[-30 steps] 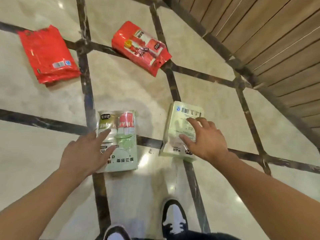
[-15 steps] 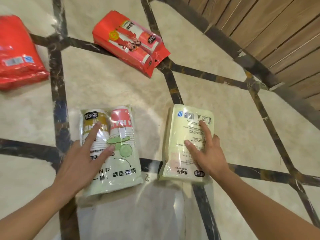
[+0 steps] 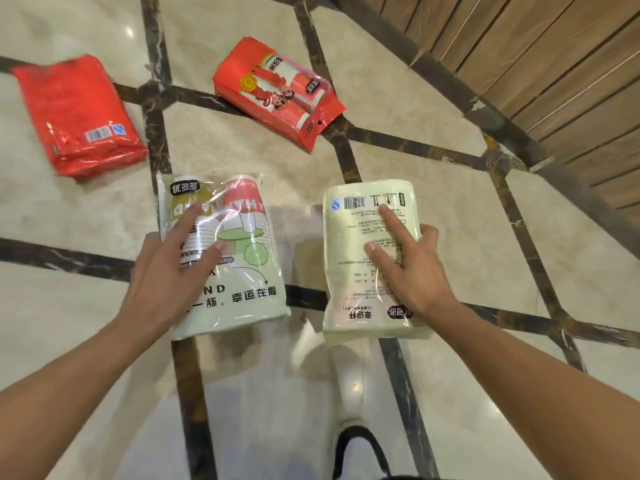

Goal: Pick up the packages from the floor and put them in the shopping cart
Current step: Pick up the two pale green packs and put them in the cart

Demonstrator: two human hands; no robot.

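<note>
Hands (image 3: 162,271) (image 3: 412,271) flat on green packages (image 3: 239,271) (image 3: 349,271)

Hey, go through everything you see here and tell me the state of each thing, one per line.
Left hand: open, fingers spread on the picture-side green package.
Right hand: open, resting on the barcode-side green package.
Both green packages: flat on the floor.
Plain red package: on the floor, untouched.
Printed red package: on the floor, untouched.

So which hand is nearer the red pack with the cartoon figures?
Left. The left hand lies below and left of that red pack, on a green pack; the right hand sits further off, below-right.
</note>
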